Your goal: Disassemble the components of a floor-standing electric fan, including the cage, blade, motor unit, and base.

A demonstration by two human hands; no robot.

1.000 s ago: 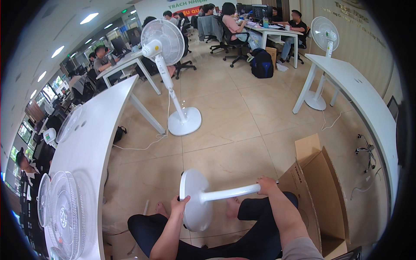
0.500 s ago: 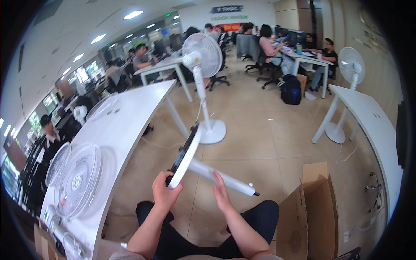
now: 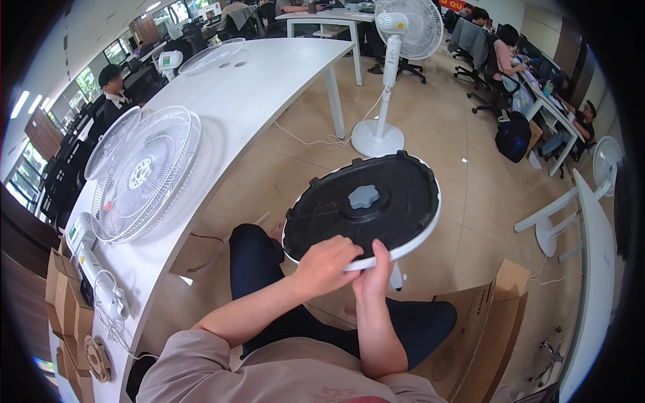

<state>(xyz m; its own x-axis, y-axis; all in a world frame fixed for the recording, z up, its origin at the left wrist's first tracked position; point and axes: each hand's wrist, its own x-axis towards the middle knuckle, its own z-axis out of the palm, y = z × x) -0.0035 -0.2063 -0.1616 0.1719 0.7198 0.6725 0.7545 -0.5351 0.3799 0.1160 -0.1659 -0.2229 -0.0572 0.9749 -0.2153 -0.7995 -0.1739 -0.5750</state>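
Observation:
A round fan base is held tilted over my lap, its black underside facing up and its white rim showing along the near and right edges. A grey-blue star-shaped knob sits at the middle of that underside. My left hand has its fingers curled over the near edge of the base. Beside it, my right hand grips the same edge with the thumb on top. Below the base the end of a white fan pole shows; the base hides the rest.
On the white table at left lie fan grilles and a white fan motor housing with a cord. An assembled fan stands ahead. An open cardboard box is by my right knee; another carton sits at far left.
The base has turned from edge-on so its black underside faces up. My right hand has come from beside the pole onto the rim. The view has swung left and down.

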